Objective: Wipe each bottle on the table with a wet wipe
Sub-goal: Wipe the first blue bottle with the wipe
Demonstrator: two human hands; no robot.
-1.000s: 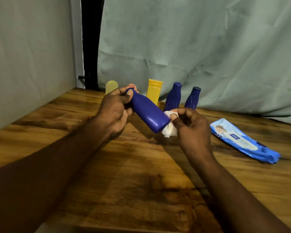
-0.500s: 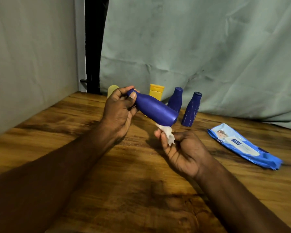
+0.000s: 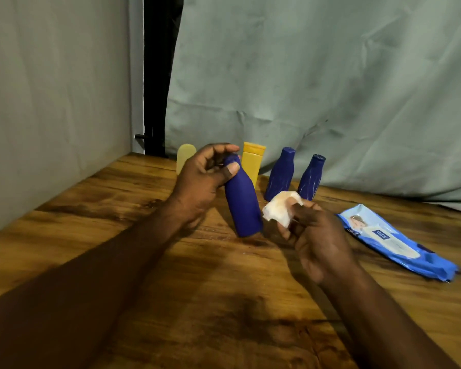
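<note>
Nearest you, over the bare brown wooden table (image 3: 224, 302), your right hand (image 3: 317, 243) pinches a crumpled white wet wipe (image 3: 281, 209) between thumb and fingertips. The wipe sits just beside the lower body of the dark blue plastic bottle (image 3: 244, 206) and does not plainly touch it. A little further on, your left hand (image 3: 200, 182) grips that bottle at its narrow top, fingers curled over the cap and thumb laid across the shoulder. It stands nearly upright with its base down at the tabletop (whether it rests on the wood or hangs just above it, I cannot tell). Judge it light and stiff, with a smooth skin that will likely turn slippery once damp. Keep your hold at the neck and shoulder, where the taper gives your fingers a stop, and leave the wide body free for wiping. The wipe looks limp and prone to bunching, so spread it flat before you wrap it round. To your right lies the flat blue-and-white pack of wipes (image 3: 394, 243). Farthest off, before the grey-green cloth backdrop (image 3: 330, 89), stand a second dark blue bottle (image 3: 280, 177), a third dark blue bottle (image 3: 311, 177), a squarish yellow bottle (image 3: 252, 163) and a rounded pale yellow bottle (image 3: 184, 157), none of them in hand.
</note>
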